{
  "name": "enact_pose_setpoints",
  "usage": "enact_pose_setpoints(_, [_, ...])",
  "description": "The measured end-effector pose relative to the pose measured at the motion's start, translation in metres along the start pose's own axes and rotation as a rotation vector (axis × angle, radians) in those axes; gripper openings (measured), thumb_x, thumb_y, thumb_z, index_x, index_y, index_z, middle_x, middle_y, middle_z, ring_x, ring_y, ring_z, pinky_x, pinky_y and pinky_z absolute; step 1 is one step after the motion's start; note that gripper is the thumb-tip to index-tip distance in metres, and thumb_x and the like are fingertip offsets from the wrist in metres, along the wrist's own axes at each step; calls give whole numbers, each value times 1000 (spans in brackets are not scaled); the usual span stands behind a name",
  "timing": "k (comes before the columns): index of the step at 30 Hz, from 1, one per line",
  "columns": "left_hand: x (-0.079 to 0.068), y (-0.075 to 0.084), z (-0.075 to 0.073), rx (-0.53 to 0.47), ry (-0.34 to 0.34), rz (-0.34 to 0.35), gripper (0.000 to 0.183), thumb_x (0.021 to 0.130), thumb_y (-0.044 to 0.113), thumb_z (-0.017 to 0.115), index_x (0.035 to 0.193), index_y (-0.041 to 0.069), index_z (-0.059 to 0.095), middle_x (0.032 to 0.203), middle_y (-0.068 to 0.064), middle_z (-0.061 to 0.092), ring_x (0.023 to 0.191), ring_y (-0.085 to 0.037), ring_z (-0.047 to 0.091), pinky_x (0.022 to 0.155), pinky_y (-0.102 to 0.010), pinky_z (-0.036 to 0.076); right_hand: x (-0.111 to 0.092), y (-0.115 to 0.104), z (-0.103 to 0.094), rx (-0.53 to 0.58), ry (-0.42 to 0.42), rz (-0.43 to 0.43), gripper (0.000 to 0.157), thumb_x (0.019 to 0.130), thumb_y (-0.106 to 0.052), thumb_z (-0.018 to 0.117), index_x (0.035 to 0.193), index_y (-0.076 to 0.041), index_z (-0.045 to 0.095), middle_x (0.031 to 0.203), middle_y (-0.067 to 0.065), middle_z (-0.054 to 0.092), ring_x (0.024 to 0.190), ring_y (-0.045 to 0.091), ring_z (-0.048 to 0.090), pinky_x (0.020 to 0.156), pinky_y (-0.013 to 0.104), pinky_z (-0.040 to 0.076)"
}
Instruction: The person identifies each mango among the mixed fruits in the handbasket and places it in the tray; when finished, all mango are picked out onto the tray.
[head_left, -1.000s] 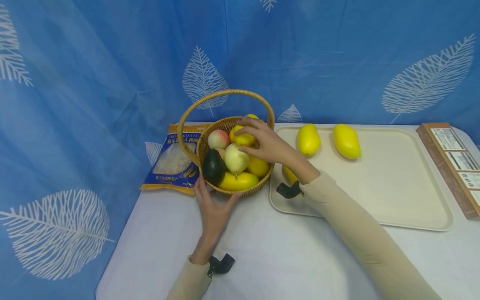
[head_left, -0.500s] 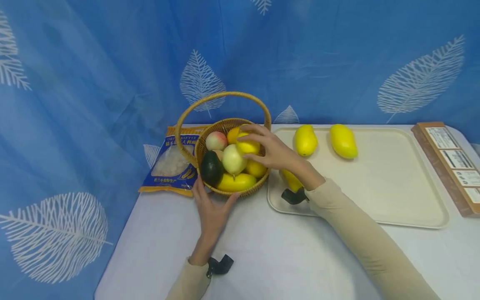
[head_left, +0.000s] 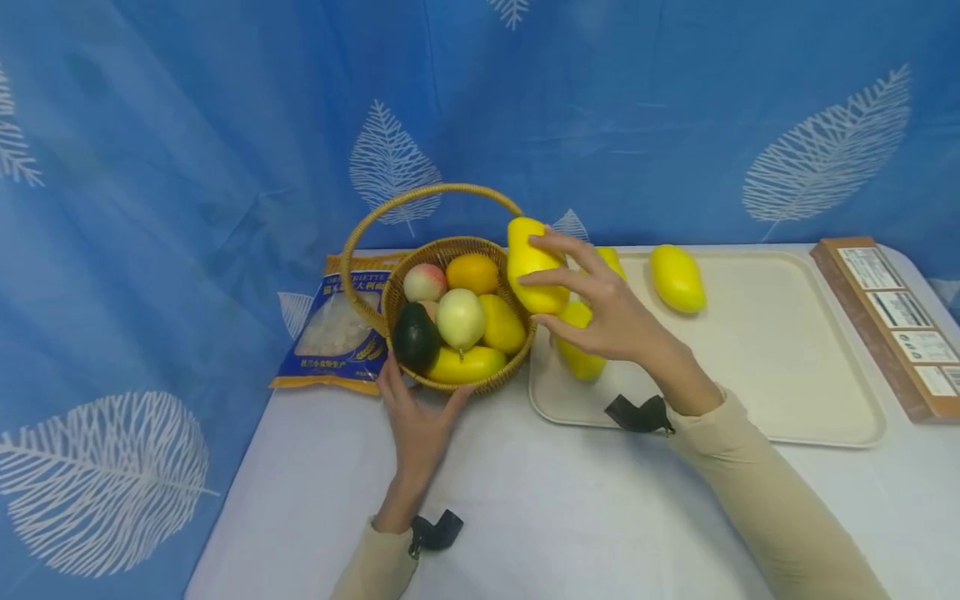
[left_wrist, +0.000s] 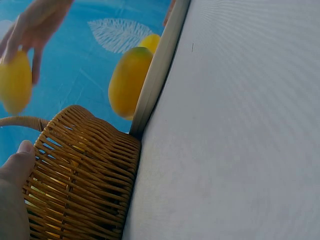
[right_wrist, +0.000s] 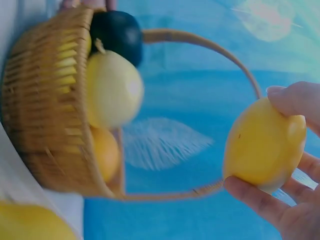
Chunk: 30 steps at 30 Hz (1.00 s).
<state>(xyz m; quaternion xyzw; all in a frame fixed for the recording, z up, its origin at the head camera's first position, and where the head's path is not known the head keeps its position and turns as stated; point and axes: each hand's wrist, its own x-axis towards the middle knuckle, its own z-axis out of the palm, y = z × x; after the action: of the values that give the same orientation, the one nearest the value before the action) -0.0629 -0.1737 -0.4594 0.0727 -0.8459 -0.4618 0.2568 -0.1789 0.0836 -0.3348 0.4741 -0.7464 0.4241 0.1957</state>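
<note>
A yellow mango (head_left: 529, 260) is pinched between the thumb and fingers of my right hand (head_left: 618, 312), above the right rim of the wicker basket (left_wrist: 85, 175). In the right wrist view, the held mango (right_wrist: 262, 142) is apart from the basket, beside its handle. My left hand (head_left: 420, 429) holds the basket's front, fingers at the left and thumb (left_wrist: 20, 162) against the weave. In the basket lie a dark green avocado (head_left: 416, 337), a pale round fruit (head_left: 461, 319), a peach (head_left: 425, 283), an orange-yellow fruit (head_left: 472, 273) and yellow fruits (head_left: 468, 367).
A cream tray (head_left: 765, 367) right of the basket carries mangoes (head_left: 677, 279), one partly behind my right hand. A blue pasta bag (head_left: 330, 325) lies left of the basket. A brown box (head_left: 892, 325) stands at the far right. A blue curtain (head_left: 637, 125) hangs behind.
My right hand has lifted the mango out from among the fruit and moved right to the basket's edge. The left hand stays on the basket.
</note>
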Motion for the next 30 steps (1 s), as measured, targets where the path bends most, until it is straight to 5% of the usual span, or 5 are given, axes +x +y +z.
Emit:
enact_pose_setpoints(7, [0, 0, 1, -10, 4, 2, 113, 72, 37, 87, 158, 23, 15, 154, -15, 24, 138, -29, 32, 109, -56, 36, -25, 9, -43, -31, 116, 52, 69, 62, 14, 80, 126, 3, 60, 140, 23, 47, 141, 40, 34, 116, 30, 34])
enact_pose_setpoints(16, [-2, 2, 1, -17, 11, -6, 114, 71, 36, 89, 158, 25, 16, 153, -13, 25, 138, -27, 32, 111, -56, 33, -79, 53, -94, -207, 105, 338, 72, 66, 17, 79, 133, -3, 58, 151, 14, 37, 144, 30, 32, 94, 8, 43])
enact_pose_setpoints(21, [-2, -2, 1, -19, 20, -9, 113, 70, 36, 89, 157, 28, 16, 152, -12, 26, 138, -25, 32, 112, -56, 31, -107, 81, -117, -214, 76, 573, 67, 77, 6, 75, 138, -11, 55, 158, 5, 25, 141, 35, 33, 102, 26, 47])
enact_pose_setpoints(25, [-3, -3, 2, -23, 15, -6, 113, 70, 34, 89, 157, 27, 17, 152, -13, 25, 137, -26, 33, 108, -57, 36, -131, 99, -132, -187, 71, 736, 65, 81, 3, 72, 142, -9, 51, 160, 4, 22, 142, 40, 29, 103, 59, 42])
enact_pose_setpoints(30, [-2, -4, 3, -17, 9, 2, 112, 71, 34, 88, 157, 25, 17, 152, -14, 26, 137, -28, 33, 109, -57, 36, -158, 118, -143, -202, 31, 852, 63, 85, 0, 69, 143, -4, 47, 162, 11, 18, 145, 44, 20, 98, 68, 37])
